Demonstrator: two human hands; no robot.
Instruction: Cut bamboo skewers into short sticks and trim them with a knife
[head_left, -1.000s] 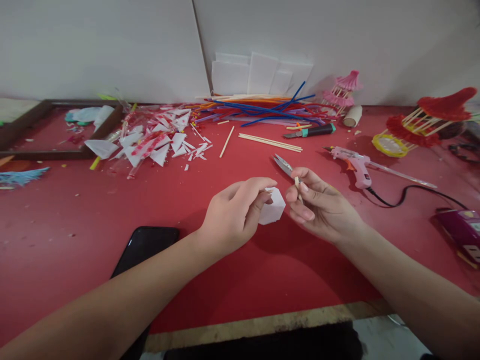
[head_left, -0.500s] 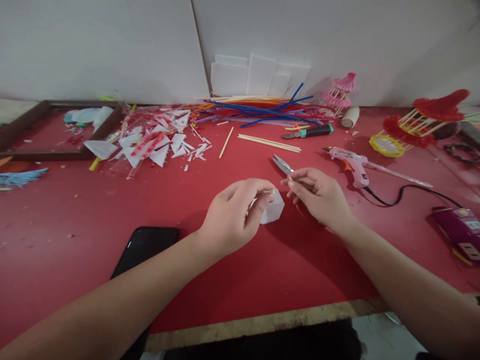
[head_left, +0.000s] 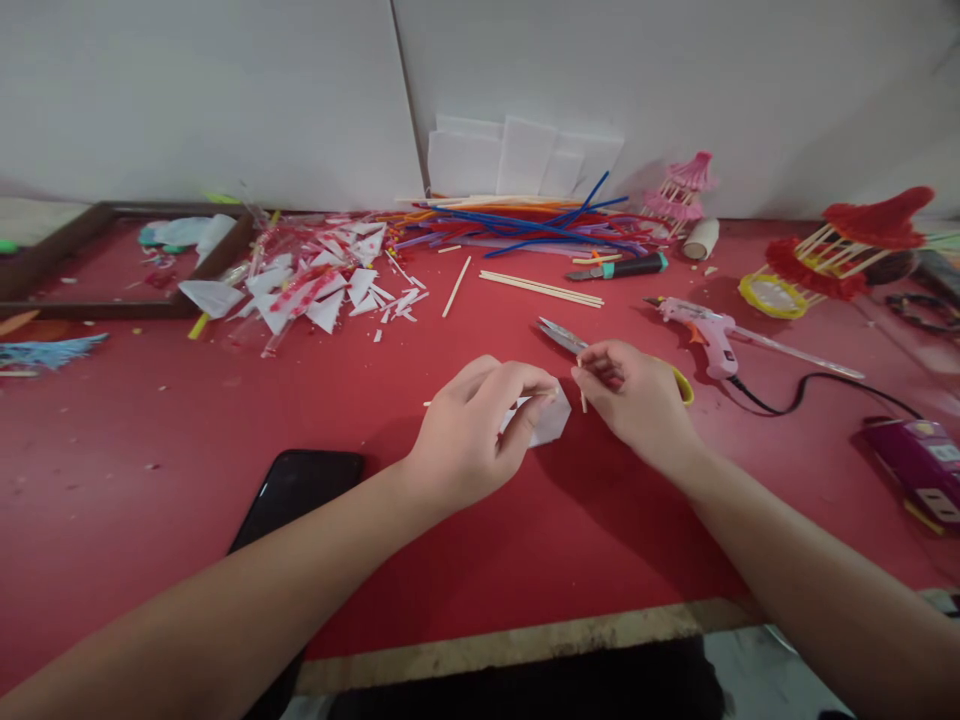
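Hands meet mid-table over the red table top (head_left: 150, 450). Your left hand (head_left: 469, 430) is curled, thumb and forefinger closed on a white angular paper piece (head_left: 553, 425). The piece sticks out to the right of your fingertips, low over the table.

Your right hand (head_left: 637, 400) is closed too. Thumb and first fingers pinch a short thin wooden stick (head_left: 583, 398). The same hand carries small metal snips (head_left: 559, 335), yellow handle loop showing behind the knuckles, blades pointing up-left, away from you.

Key relation: the stick lies just right of the paper piece's right edge, nearly touching. Its long axis is roughly upright in view, lower tip hanging below your fingers. The right hand has the stick, the left has the paper.

Hard to tell:
- whether the stick tip actually touches the paper
- whether the snip blades are parted
- how the snips are gripped, since the palm hides it
- the paper's full shape, since your left fingers cover most of it
- what the pale sliver poking out left of your left knuckles is

Around: black phone (head_left: 300, 485) by your left forearm, pink glue gun (head_left: 705, 325) right of the right hand, wooden skewers (head_left: 540, 287) and white paper scraps (head_left: 322, 285) farther back.
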